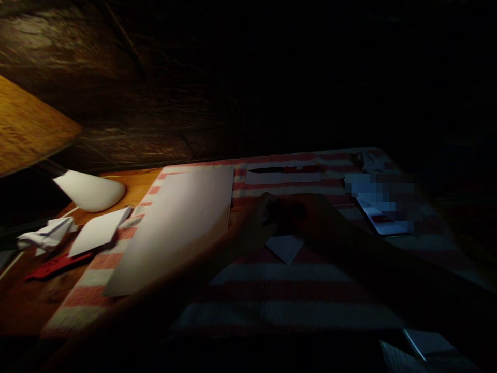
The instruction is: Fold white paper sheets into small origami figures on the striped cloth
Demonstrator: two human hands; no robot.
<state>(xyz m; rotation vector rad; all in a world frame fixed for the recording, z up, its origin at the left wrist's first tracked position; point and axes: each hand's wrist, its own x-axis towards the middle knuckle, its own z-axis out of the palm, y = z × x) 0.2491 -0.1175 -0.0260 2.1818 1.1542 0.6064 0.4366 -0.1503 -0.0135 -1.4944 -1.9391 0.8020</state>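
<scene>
My left hand (264,210) and my right hand (318,210) meet over the middle of the striped cloth, both in deep shadow. Their fingers are curled in close to each other. From beneath them, on the side nearer me, a pointed corner of white paper (286,249) sticks out. Both hands appear closed on this paper; the dark hides the exact finger positions and the rest of its shape. A large white sheet (182,217) lies left of my hands. Beyond them a red-handled knife (285,169) rests on a strip of white paper (267,178).
A lamp with a wooden-looking shade (31,124) and white base (91,191) stands at left. Near it are crumpled paper (46,233), a white paper piece (99,230) and a red object (58,265). A lit phone-like device (384,220), partly blurred, lies right on the striped cloth (272,316).
</scene>
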